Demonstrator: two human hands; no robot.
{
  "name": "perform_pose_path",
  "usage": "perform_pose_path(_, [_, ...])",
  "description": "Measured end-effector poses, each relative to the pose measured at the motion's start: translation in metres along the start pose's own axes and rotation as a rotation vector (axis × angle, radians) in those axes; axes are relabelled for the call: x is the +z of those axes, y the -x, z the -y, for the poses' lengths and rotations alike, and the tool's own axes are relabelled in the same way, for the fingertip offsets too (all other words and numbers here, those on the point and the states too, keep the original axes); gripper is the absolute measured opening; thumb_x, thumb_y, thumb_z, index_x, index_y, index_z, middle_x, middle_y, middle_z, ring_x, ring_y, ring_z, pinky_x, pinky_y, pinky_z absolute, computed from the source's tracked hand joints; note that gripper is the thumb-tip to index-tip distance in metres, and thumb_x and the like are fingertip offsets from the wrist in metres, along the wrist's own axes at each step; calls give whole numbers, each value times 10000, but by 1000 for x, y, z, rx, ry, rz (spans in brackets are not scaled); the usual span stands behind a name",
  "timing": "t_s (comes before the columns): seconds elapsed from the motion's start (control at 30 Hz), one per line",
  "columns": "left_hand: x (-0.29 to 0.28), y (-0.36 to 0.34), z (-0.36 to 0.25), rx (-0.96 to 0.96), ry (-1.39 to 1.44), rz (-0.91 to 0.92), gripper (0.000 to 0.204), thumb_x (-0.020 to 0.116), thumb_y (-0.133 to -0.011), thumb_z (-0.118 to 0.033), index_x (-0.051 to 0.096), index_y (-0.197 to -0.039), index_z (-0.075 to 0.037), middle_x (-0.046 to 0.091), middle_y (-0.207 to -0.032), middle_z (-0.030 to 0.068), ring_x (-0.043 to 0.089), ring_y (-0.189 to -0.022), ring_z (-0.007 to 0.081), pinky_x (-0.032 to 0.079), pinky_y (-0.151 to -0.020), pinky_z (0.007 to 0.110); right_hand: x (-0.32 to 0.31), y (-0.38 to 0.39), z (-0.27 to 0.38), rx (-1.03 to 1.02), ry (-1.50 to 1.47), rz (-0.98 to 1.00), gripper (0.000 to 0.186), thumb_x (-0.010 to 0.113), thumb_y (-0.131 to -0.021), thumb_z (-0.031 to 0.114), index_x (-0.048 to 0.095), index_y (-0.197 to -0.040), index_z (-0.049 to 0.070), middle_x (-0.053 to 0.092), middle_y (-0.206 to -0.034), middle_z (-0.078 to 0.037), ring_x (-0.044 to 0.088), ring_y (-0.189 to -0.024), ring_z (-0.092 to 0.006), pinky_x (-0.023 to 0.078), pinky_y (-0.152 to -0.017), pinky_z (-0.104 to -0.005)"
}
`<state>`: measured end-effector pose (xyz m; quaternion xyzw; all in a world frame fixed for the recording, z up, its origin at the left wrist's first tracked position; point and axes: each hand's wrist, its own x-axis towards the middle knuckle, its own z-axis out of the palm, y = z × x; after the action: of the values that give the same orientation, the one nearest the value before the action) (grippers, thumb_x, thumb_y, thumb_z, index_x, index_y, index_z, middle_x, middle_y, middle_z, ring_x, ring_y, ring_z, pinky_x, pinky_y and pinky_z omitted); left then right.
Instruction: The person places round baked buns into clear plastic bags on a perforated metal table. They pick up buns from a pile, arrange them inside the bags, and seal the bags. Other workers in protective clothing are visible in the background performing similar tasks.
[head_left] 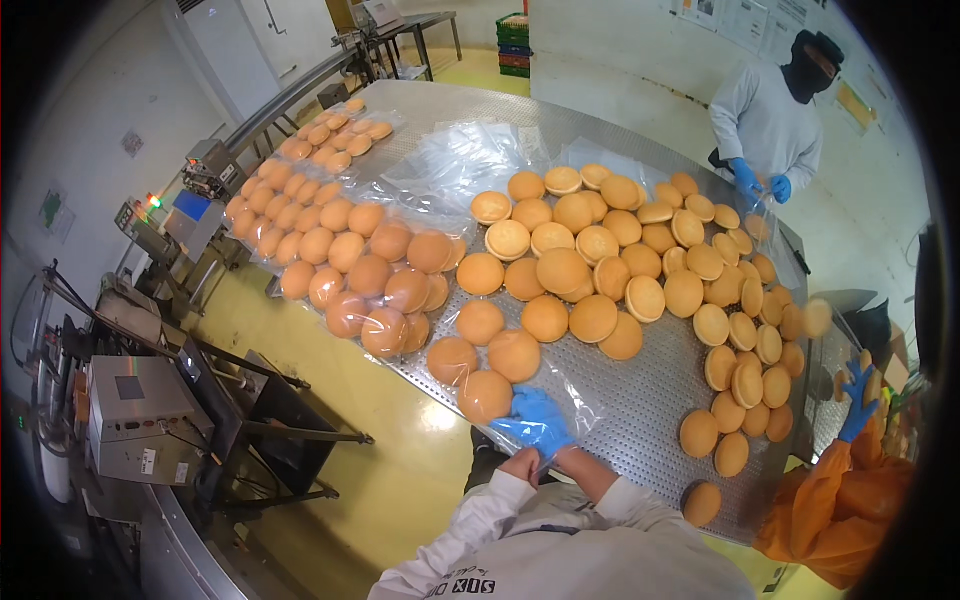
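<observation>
A clear plastic bag with round golden buns [480, 325] lies at the near edge of the metal table. My right hand [535, 425], in a blue glove, is under that bag's plastic beside the lowest bun [484, 395]; its finger shape is unclear. Just below, my left hand [519, 465], with bare skin showing, pinches the bag's edge. Left of this bag are several filled bags of buns [370, 275]. Many loose buns [595, 320] cover the middle and right of the table.
Flat empty bags [465, 145] lie at the back. A co-worker [760, 130] in blue gloves handles a bag at back right; another in orange sleeves [820, 500] reaches at right. Machines [145, 415] stand left over yellow floor. Stacked crates [514, 45] stand behind.
</observation>
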<state>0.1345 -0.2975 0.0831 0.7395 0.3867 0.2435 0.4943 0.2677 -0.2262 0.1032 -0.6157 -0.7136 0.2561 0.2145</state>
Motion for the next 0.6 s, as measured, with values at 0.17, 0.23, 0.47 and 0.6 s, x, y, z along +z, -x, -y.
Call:
perform_pose_path(0.17, [-7, 7, -6, 27, -11, -76, 187, 536, -683, 18, 402, -762, -85, 437, -637, 91, 432, -543, 240, 377, -503, 342, 28, 11, -8, 404, -716, -293, 335, 697, -774, 279, 592, -958, 20, 604, -876, -116, 572, -802, -248, 466, -718, -359])
perform_pose_path(0.23, [-2, 8, -2, 25, 14, -38, 180, 544, -701, 19, 411, -765, -85, 436, -611, 69, 426, -520, 189, 383, -496, 321, 44, 2, -23, 580, -952, -456, 358, 704, -784, 236, 569, -1020, 3, 603, -891, -89, 574, -807, -204, 469, -722, -327])
perform_pose_path(0.47, [-19, -10, -30, -65, 271, 179, 180, 595, -737, -22, 442, -818, -71, 503, -712, 69, 498, -628, 226, 425, -587, 323, 18, -51, -28, 720, -1158, -237, 595, 720, -767, 278, 454, -1202, -28, 575, -1086, -117, 574, -911, -185, 470, -787, -322])
perform_pose_path(0.6, [-49, -24, -12, 147, -114, -460, 301, 618, -799, -192, 506, -1034, -41, 517, -994, 155, 507, -920, 316, 405, -825, 402, 4, -55, -4, 660, -1039, -351, 559, 722, -768, 281, 506, -1177, -34, 599, -1060, -121, 581, -922, -185, 473, -801, -322])
